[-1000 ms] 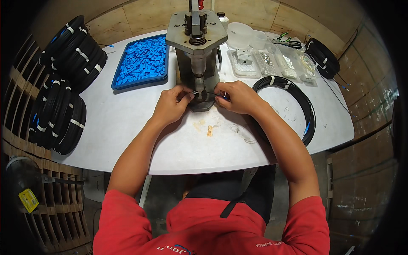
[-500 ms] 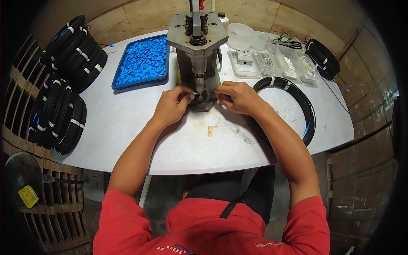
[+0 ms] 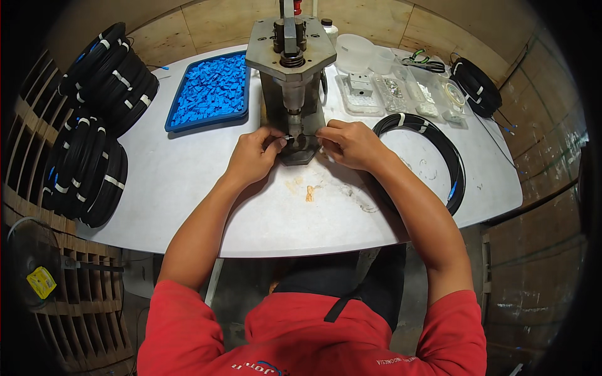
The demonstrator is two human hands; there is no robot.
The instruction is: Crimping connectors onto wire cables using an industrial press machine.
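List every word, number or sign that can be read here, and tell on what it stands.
Red shirt: white lettering, not copied here.
Yellow label at lower left: print too small and blurred to read.
No other text is clear enough.

Press (image 3: 291, 84) central, tray (image 3: 207, 123) left, bottle (image 3: 332, 31) — seemingly behind

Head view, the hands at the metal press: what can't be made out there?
All in the head view:
Shape of the small piece: too small, partly covered by the left hand.
Right end of the thin dark strand: hidden by the right hand.
Top of the metal press: cut off by the upper edge.
Part of the black cable coil: behind the right forearm.
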